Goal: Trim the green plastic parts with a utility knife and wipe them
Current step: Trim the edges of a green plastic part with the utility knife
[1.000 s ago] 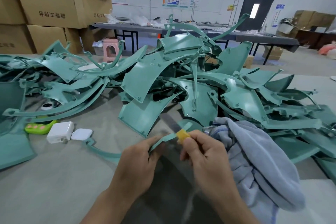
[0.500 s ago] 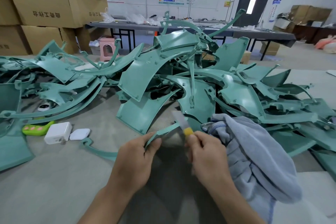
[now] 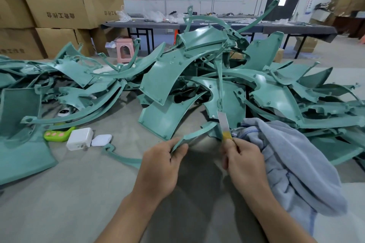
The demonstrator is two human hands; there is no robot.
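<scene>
My left hand point(image 3: 162, 165) grips a thin curved green plastic strip point(image 3: 197, 131) low in the middle; its far tip points up and right, its other end point(image 3: 116, 154) trails left on the table. My right hand point(image 3: 244, 162) holds a utility knife point(image 3: 224, 124) with a yellow body, its grey blade pointing up just right of the strip's tip. A grey-blue cloth point(image 3: 292, 163) lies bunched under and right of my right hand. A big heap of green plastic parts point(image 3: 177, 77) fills the table behind.
A white adapter point(image 3: 80, 138), a small white pad point(image 3: 101, 140) and a lime-green device point(image 3: 57, 135) lie left of the strip. A flat green panel point(image 3: 21, 124) sits at far left. Cardboard boxes point(image 3: 57, 6), a pink stool point(image 3: 124, 49) and a long dark table point(image 3: 217, 25) stand behind.
My right hand has drawn the knife off the strip and turned it upright, so the blade now shows above the yellow body. My left hand still holds the strip.
</scene>
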